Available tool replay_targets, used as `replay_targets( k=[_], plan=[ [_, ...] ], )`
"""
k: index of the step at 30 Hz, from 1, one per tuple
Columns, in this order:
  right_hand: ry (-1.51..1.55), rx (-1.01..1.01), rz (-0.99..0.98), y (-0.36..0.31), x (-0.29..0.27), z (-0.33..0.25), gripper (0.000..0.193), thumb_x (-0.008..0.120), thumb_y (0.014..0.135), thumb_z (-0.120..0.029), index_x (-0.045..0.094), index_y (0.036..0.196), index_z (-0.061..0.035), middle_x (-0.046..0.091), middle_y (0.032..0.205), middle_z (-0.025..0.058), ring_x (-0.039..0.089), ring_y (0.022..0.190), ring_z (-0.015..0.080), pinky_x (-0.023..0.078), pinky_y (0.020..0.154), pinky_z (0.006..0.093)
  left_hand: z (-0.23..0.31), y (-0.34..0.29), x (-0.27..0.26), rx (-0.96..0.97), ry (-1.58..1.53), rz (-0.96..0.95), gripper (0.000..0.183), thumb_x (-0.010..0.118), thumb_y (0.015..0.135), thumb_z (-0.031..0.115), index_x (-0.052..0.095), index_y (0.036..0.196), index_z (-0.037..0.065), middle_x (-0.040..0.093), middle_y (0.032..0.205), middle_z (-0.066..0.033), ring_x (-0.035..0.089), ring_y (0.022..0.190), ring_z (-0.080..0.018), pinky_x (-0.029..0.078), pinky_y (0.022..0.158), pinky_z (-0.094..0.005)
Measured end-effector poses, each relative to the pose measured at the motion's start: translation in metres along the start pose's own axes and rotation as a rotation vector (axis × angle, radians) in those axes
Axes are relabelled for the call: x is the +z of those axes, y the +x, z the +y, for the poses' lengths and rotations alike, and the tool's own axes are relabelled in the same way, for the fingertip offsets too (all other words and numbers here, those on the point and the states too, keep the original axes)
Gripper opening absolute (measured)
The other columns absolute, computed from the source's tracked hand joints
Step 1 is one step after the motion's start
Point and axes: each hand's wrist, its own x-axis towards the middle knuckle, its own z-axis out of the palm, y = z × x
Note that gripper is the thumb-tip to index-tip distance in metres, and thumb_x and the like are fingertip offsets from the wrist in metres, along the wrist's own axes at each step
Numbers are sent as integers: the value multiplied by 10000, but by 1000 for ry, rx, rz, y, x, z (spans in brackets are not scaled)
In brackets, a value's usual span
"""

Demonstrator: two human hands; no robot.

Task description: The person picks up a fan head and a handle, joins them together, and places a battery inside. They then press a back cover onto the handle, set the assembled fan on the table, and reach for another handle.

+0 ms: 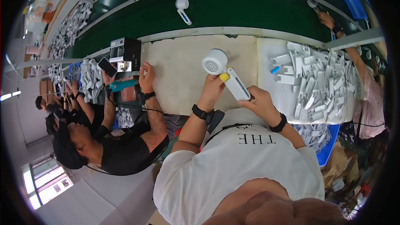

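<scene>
Over the pale work mat (175, 75), a white handheld fan (237, 84) is held between my two hands. Its round grille head (214, 63) points up and away to the left, while the handle slants down to the right. My left hand (212, 89) is closed at the neck, where a small yellow piece (224, 77) shows against the fingers; whether it is a finger cover or a part, I cannot make out. My right hand (261, 102) grips the lower end of the handle. The undersides of the fingers are hidden.
Many white plastic housings (312, 83) are heaped at right, with a blue piece (275, 70) beside them and a blue bin (333, 141) below. A similar fan (182, 12) lies on the green conveyor (250, 8). At left, a co-worker's hand (146, 77) is near a teal power screwdriver (122, 85).
</scene>
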Motion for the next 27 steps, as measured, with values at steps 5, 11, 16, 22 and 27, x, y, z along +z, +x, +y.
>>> replay_targets(
  k=[5,11,16,22,27],
  plan=[
    [-37,-22,-65,-1,0,5,321,696,726,-261,580,899,-17,572,732,98,559,588,211,457,546,293,18,36,-84,70,537,225,170,588,813,119,621,952,26,633,868,-32,586,779,-115,467,702,-256],
    [-73,134,-94,-2,2,20,246,665,758,-154,579,930,-1,569,721,101,559,613,183,462,579,264,63,52,-195,227,1729,809,258,610,720,240,614,811,-2,593,763,-175,587,726,-331,467,649,-403],
    [-114,172,-100,7,6,34,246,662,758,-199,579,893,-10,579,702,107,566,591,231,460,544,298,91,62,-210,-225,1780,916,271,619,699,259,616,816,15,588,860,-158,562,839,-329,446,727,-447],
    [-105,305,-137,16,12,52,243,661,760,-195,578,896,-12,589,714,111,576,595,223,469,557,301,112,157,-177,681,1545,650,485,643,708,218,510,1158,96,464,1177,-237,403,1128,-398,337,951,-464],
    [-164,365,-199,35,13,55,229,631,773,-209,578,882,-15,593,732,110,590,630,239,472,575,312,121,268,-180,757,1622,789,450,648,720,217,543,1150,134,404,1227,-295,358,1126,-502,342,956,-475]
  ],
)
